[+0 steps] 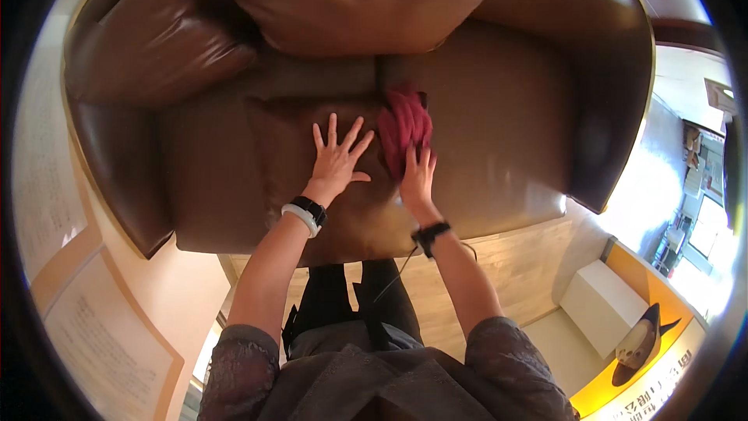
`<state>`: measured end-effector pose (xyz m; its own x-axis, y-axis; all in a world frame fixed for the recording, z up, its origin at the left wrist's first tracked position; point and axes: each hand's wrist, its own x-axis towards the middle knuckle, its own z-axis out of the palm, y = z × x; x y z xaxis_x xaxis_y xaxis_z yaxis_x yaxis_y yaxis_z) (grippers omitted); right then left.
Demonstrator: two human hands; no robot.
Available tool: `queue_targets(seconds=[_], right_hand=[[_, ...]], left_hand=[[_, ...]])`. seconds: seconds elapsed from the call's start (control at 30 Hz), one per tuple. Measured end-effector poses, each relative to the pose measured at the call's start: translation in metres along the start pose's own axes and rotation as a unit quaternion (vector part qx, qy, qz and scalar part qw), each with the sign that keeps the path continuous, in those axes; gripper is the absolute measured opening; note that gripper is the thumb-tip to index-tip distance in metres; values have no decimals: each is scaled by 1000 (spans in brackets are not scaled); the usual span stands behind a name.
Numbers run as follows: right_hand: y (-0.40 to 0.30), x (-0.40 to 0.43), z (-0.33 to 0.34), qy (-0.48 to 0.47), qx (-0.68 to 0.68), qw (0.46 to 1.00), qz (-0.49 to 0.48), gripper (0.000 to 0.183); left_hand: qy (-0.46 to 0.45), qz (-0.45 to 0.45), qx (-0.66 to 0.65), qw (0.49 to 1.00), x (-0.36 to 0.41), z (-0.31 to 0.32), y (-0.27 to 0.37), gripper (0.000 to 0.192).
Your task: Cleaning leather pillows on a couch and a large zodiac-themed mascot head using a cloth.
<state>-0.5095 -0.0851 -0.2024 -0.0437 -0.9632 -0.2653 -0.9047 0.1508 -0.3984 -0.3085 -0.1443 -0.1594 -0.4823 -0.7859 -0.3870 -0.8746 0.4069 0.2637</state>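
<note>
My left hand [335, 164] lies palm down with its fingers spread, pressing on a brown leather cushion [286, 152] that rests flat on the sofa seat. A crumpled dark red cloth [409, 117] lies along the cushion's right edge, and my right hand [417, 181] holds its near end. The cloth looks slightly blurred, and part of it is hidden under my fingers. Beneath all this is the seat of a brown leather sofa [497, 134]. Both wrists wear dark bands, and the left one also has a pale bangle.
One large brown cushion [362, 0] leans on the sofa back; another cushion [175, 41] fills the left corner. Armrests [608, 99] close in both sides. Wood flooring [508, 269] shows in front. At lower right are a white box [605, 304] and a lit yellow sign bearing writing.
</note>
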Motion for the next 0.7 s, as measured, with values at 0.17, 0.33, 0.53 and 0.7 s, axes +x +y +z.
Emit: queue_targets(seconds=[0.17,0.33,0.53,0.7], right_hand=[[51,-163,-6,-270,62,955,105,47],[75,-76,-54,-35,205,971,116,30],[34,62,-45,48,100,993,32,61],[40,-66,23,-87,20,996,20,77]], left_hand=[[-59,-8,27,998,12,12,-4,103],[-34,-13,37,999,9,18,-8,101],[-42,0,44,998,14,13,-6,97],[-61,-7,82,995,18,13,-7,92]])
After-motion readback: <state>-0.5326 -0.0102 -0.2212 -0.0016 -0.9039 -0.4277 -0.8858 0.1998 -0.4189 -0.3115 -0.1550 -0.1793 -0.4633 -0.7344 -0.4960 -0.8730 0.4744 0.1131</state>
